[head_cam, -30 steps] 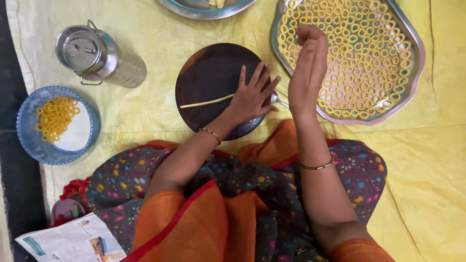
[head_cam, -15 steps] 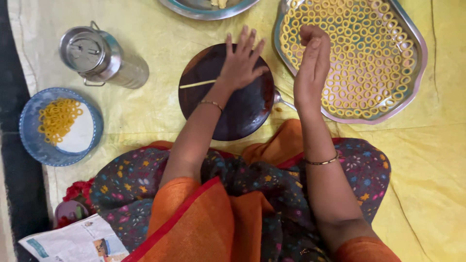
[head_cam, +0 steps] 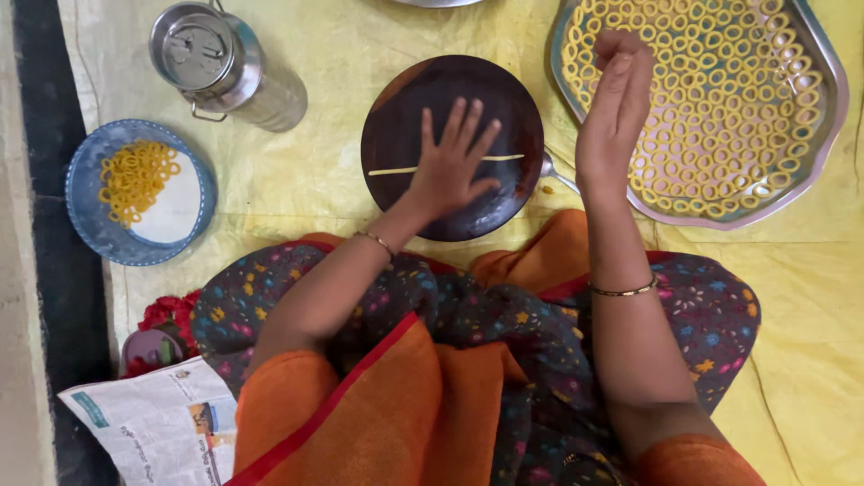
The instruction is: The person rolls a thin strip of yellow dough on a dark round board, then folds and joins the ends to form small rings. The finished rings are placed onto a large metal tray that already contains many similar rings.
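My left hand [head_cam: 450,166] lies flat, fingers spread, on a thin pale dough strand [head_cam: 389,170] stretched across a dark round board [head_cam: 423,99]. My right hand [head_cam: 614,108] is raised on edge beside the board, its fingertips curled over the near rim of a large metal tray [head_cam: 832,117] covered with several small yellow dough rings [head_cam: 711,117]. Whether the curled fingers pinch anything is hidden.
A blue plate [head_cam: 108,243] with yellow rings sits at the left. A steel lidded container [head_cam: 202,54] stands at the back left. A folded newspaper [head_cam: 153,427] lies by my knee. Everything rests on a yellow sheet [head_cam: 315,171].
My left hand slid across the board, rolling the dough strand, which is now longer and thinner. My right hand stayed raised over the tray's edge.
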